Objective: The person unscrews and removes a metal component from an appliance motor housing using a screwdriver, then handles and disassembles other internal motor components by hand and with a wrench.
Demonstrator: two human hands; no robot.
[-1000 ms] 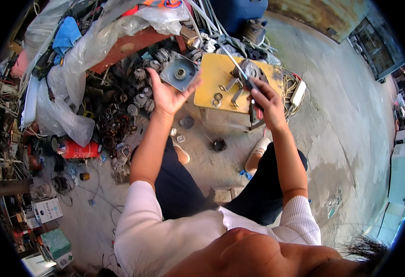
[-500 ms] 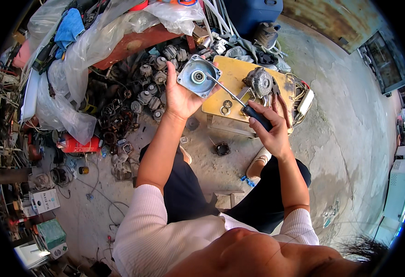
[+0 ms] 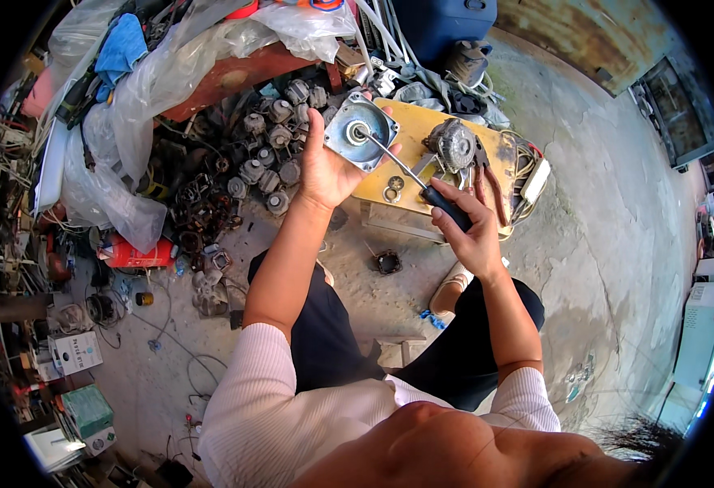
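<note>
My left hand holds a square metal motor end cover from below, its hollow side facing up. A round bearing seat shows at the cover's middle. In my right hand is a screwdriver with a dark handle, its fingers closed around the grip. The long steel shank slants up and left, and its tip meets the bearing seat. Just beyond lies a motor part with a ribbed metal body on the yellow-topped stool. Pliers with reddish-brown handles rest beside it, and small rings lie nearer me.
A heap of used motors covers the floor to the left, below plastic sheeting. A white power strip with coiled cable sits right of the stool. A small square stator core lies between my feet.
The end cover has shifted slightly right and tilted in my left hand. The screwdriver's tip has moved from the cover's inner right side onto the central bearing seat.
</note>
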